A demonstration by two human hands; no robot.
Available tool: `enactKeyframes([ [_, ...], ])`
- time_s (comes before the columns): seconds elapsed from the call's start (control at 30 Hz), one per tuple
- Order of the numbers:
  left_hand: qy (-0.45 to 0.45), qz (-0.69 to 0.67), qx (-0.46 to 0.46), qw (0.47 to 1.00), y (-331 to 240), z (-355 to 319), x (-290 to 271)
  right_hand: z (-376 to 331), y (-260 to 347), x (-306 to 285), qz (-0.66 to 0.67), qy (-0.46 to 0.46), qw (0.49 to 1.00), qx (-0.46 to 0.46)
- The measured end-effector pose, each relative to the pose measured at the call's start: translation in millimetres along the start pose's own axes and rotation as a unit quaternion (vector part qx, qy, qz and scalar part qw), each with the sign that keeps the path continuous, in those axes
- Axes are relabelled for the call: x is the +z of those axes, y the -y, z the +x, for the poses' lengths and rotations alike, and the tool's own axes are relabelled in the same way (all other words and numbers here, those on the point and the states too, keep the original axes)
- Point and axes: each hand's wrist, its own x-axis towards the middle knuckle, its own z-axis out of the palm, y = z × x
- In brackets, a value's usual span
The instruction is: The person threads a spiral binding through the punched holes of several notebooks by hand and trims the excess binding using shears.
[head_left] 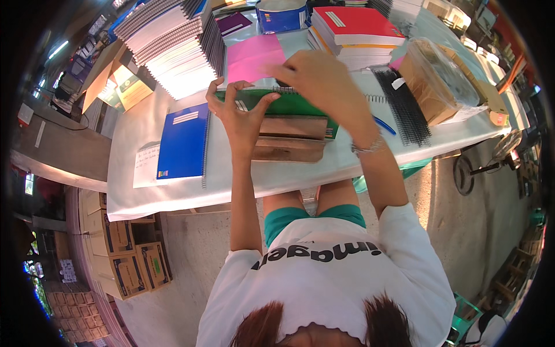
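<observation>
On the white worktop (173,191) | stacks of spiral notebooks (173,52) behind, boxes on the floor left | green notebook (300,107) lies on a wooden block (289,139) before you | your left hand (240,118) grips its near edge, right hand (315,78) closed on the spiral end | keep the edge pinned flat, feed evenly

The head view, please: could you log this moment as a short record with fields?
left hand: left hand grips the left edge of the green notebook
right hand: right hand lies across its spiral top edge
under notebook: wooden block
left of it: blue notebook flat on the table
right of it: black binding coils
</observation>
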Motion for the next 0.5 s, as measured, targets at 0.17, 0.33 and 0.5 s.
enactKeyframes([
  [0.17, -0.005, 0.0, 0.003, 1.0, 1, 1, 0, 8, 8, 12, -0.073, -0.052, 0.996, 0.022],
  [0.33, 0.003, -0.001, 0.002, 1.0, 2, -1, -3, 10, 8, 24, -0.045, -0.017, 0.998, 0.034],
  [0.5, 0.006, -0.015, -0.012, 1.0, 0, 0, -3, 8, -3, 39, 0.013, 0.04, 0.999, -0.008],
])
